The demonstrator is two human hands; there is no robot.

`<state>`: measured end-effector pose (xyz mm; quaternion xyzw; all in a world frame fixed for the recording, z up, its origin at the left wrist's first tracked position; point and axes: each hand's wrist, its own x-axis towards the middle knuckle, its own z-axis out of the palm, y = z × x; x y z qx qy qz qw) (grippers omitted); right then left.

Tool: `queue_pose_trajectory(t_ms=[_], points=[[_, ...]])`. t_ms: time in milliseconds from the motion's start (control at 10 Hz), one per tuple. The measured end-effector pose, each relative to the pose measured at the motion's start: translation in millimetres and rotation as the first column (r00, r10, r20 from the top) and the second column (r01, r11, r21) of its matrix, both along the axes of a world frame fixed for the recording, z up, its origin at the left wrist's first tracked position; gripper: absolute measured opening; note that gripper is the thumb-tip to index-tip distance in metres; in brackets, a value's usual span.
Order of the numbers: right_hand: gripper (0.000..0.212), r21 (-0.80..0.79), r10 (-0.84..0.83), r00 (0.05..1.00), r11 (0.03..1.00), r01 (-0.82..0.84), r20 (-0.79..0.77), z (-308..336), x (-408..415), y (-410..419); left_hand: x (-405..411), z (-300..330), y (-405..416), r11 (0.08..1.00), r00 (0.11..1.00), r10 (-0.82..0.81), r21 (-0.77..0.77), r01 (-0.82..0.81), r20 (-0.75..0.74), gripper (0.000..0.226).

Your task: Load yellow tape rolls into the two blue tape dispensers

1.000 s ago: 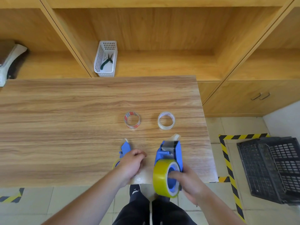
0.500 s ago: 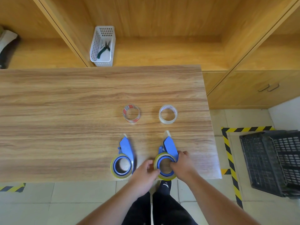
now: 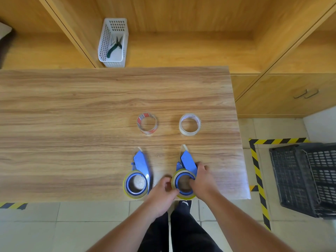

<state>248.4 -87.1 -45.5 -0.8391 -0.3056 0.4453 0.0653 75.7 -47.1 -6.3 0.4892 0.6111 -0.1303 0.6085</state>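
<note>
While both hands meet at the right dispenser (image 3: 187,161) near the counter (image 3: 72,124) front edge, the right hand (image 3: 201,180) fingers pinch its yellow roll (image 3: 183,196); the left hand (image 3: 161,193) fingers curl against the roll's rim. Left of it lies the second loaded dispenser (image 3: 141,163).
</note>
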Motion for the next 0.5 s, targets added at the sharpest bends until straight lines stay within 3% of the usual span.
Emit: queue_pose_trajectory(t_ms=[200, 400, 500], points=[[0.056, 0.006, -0.001, 1.0, 1.0, 0.001, -0.022, 6, 1, -1, 0, 7, 2, 1.0, 1.0, 0.023, -0.007, -0.023, 0.014, 0.052], [0.074, 0.027, -0.011, 0.998, 1.0, 0.012, -0.063, 32, 13, -1, -14, 17, 12, 0.995, 0.994, 0.094, 0.029, -0.096, 0.064, 0.06], [0.076, 0.117, -0.028, 1.0, 0.993, 0.028, -0.002, 56, 17, 2, -17, 33, 17, 0.983, 0.983, 0.146, 0.094, -0.157, 0.115, 0.049]])
